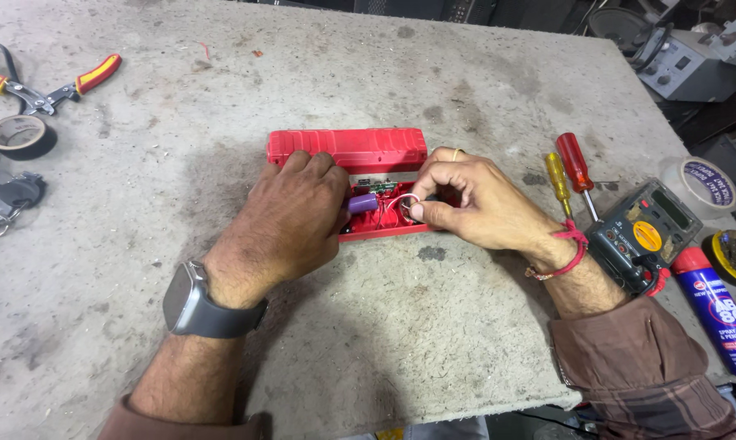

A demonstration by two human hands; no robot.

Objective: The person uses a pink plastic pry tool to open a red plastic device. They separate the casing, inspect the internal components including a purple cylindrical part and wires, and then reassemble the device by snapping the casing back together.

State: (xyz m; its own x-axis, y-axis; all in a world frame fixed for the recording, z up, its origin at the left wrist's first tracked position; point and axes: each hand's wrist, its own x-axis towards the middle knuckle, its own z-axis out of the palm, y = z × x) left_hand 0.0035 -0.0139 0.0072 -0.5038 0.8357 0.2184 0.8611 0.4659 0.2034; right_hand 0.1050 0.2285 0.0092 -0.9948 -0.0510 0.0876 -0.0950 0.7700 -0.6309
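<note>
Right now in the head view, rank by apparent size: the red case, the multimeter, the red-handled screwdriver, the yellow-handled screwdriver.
1. red case
2. multimeter, nearly as big; it is nearer the camera, so unsure
3. red-handled screwdriver
4. yellow-handled screwdriver

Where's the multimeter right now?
In the head view, the multimeter lies on the table's right side, just beyond the right hand's wrist, between the two screwdrivers and the blue spray can.
</note>
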